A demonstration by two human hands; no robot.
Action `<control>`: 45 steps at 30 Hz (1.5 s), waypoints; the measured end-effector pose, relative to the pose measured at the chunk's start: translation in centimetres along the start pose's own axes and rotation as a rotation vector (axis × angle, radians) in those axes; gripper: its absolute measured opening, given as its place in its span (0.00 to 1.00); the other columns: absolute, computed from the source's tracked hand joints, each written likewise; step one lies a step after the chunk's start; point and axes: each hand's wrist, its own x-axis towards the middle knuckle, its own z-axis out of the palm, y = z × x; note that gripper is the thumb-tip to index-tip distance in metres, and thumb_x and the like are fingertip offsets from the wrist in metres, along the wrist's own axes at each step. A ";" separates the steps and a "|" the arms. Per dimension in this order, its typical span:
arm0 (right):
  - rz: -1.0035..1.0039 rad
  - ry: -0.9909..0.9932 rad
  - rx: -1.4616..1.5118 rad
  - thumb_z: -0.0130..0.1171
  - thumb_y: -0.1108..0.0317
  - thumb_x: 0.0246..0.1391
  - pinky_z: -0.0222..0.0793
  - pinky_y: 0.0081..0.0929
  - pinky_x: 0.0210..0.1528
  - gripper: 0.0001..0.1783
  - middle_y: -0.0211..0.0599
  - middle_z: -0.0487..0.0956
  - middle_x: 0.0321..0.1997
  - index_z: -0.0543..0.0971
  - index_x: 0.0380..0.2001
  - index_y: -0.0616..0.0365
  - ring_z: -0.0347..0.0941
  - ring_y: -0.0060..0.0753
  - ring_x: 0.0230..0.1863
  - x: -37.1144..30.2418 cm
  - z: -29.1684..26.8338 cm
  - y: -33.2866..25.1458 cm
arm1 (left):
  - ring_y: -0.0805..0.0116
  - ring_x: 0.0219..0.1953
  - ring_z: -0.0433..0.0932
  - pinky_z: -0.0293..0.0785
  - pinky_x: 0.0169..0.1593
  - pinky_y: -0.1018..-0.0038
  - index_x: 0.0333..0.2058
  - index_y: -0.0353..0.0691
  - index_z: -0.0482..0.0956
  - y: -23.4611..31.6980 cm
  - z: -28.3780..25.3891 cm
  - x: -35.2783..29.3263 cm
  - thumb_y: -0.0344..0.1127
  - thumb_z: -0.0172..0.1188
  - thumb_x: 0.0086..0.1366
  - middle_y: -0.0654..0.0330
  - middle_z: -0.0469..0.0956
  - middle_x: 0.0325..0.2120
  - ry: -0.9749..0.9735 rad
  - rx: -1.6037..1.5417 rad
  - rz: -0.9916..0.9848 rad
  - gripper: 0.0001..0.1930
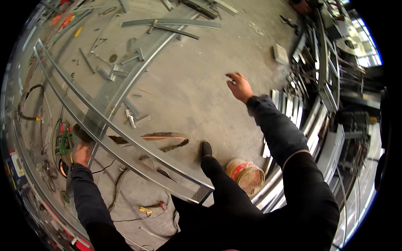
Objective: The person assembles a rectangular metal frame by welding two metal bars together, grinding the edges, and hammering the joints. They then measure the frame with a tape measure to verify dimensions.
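Note:
A long grey metal frame [144, 169], with two parallel rails joined at the near end, slants from the far left toward my body. It crosses over a wide flat metal beam [125, 85]. My left hand [82, 154] is low at the left, just outside the frame, beside a green tool or machine [65, 142] and a dark rounded thing [81, 132]. Its fingers look curled, but what they grip is unclear. Out to the right, my right hand [240, 86] is raised over the floor, fingers bent together; a small pale spot shows at them, too small to name.
A dirty bucket [246, 178] stands by my leg. Metal profiles [287, 106] and a rack [326, 54] line the right side. Cables [119, 184], an orange-edged strap [165, 137] and metal offcuts [117, 73] lie about the floor. A pale block [280, 54] sits far right.

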 end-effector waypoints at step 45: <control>0.307 -0.750 0.293 0.56 0.62 0.73 0.75 0.32 0.47 0.33 0.42 0.82 0.36 0.64 0.78 0.48 0.79 0.30 0.39 -41.5 -6.2 -11.8 | 0.63 0.60 0.68 0.65 0.64 0.61 0.75 0.49 0.56 -10.3 37.5 -38.4 0.40 0.72 0.62 0.60 0.71 0.59 -0.265 -0.841 -0.047 0.46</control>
